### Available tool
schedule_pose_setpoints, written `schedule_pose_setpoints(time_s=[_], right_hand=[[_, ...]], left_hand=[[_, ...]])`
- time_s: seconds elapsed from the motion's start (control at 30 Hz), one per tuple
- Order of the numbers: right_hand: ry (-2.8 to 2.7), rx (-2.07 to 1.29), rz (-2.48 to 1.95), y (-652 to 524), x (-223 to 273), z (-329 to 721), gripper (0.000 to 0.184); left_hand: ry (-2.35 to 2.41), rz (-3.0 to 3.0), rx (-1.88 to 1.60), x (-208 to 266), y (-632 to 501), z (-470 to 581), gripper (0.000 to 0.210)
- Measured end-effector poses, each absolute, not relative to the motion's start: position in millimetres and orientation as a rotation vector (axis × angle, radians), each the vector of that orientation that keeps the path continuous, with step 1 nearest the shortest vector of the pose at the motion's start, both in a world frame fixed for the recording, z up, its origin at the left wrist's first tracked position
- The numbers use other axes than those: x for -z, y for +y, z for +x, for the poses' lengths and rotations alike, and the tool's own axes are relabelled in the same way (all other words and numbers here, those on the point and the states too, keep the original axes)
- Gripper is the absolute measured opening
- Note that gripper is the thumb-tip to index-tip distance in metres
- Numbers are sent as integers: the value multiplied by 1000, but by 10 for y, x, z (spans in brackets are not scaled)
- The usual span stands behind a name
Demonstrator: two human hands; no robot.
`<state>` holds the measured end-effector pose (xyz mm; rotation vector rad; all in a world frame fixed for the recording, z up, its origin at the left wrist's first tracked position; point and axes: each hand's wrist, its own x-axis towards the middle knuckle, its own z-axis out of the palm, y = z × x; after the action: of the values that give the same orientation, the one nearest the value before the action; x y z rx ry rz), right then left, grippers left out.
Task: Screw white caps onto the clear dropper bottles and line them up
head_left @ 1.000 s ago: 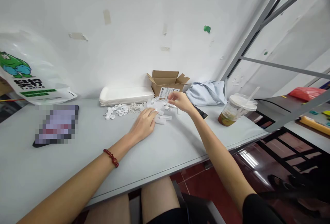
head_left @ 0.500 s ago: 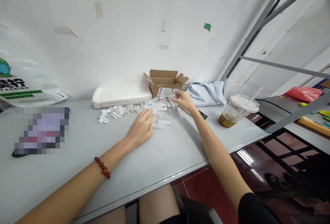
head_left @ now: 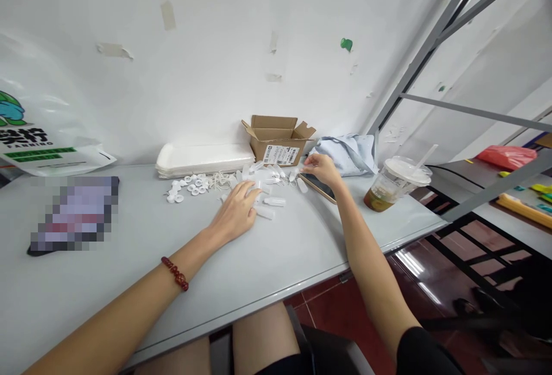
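Observation:
Small translucent plastic bottles (head_left: 275, 201) lie in a loose pile at the middle of the table. At the pile's near left side is my left hand (head_left: 235, 211), palm down, its fingers stretched over some bottles and partly covering them. My right hand (head_left: 324, 169) is at the right end of the pile, thumb and fingers pinched together on what looks like a small bottle (head_left: 294, 175). Below it another bottle (head_left: 302, 185) lies apart. Round white caps (head_left: 195, 184) and a tangle of thin white pieces (head_left: 221, 180) are spread left of the bottles.
Behind the pile stand an open cardboard box (head_left: 280, 139) and stacked white trays (head_left: 202, 159). A phone (head_left: 319, 187) lies under my right wrist. To the right are a pale blue cloth (head_left: 347, 153) and a drink cup (head_left: 394, 185); at left, a plastic bag (head_left: 52, 116) and a blurred-out device (head_left: 75, 214).
My right hand has shifted to the right and off the pile, showing more of the box label and phone. My left hand has hardly moved. The view has shifted slightly.

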<state>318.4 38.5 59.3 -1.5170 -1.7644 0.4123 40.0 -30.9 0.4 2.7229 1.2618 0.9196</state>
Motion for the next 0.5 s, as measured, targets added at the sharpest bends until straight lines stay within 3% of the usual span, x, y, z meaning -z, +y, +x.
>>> schedule_pose_setpoints(time_s=[0.37, 0.5], right_hand=[[-2143, -283, -1888, 288, -602, 3099, 13], [-2124, -199, -1974, 219, -677, 3064, 24]], left_hand=[[1268, 2710, -924, 3, -305, 397, 47], [1267, 2713, -917, 1, -305, 400, 47]])
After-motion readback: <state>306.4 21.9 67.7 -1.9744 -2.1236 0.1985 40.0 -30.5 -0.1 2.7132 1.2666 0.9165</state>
